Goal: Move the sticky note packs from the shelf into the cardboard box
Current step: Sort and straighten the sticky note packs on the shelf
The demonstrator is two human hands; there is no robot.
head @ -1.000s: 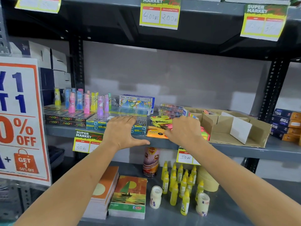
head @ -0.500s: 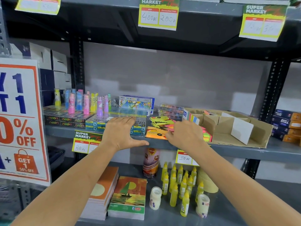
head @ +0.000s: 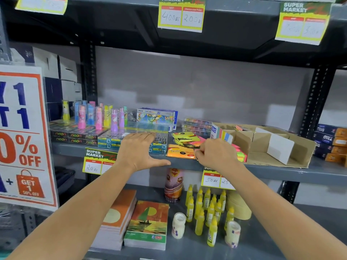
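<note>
Several sticky note packs lie on the grey shelf [head: 281, 172]: an orange pack [head: 181, 152] at the front edge, a yellow pack [head: 185, 136] behind it, a pink one [head: 195, 142] between them. My right hand [head: 217, 154] has its fingers curled and pinches the orange pack's right edge. Just right of that hand stands the open cardboard box [head: 304, 152], with neon packs [head: 242, 156] at its near left corner and a striped pack [head: 222, 135] upright inside. My left hand [head: 139, 151] lies flat and open on the shelf edge, its fingers over the pen boxes.
Pen boxes [head: 112, 141] and upright glue sticks [head: 97, 117] fill the shelf's left part. Dark boxes [head: 332, 145] stack up to the right of the cardboard box. Below are notebooks [head: 148, 224], yellow glue bottles [head: 206, 209] and a can [head: 173, 184]. A sale sign [head: 20, 136] hangs at left.
My right hand slid a little left off the pink packs and curled its fingers onto the orange pack's right edge. The left hand stayed flat in place.
</note>
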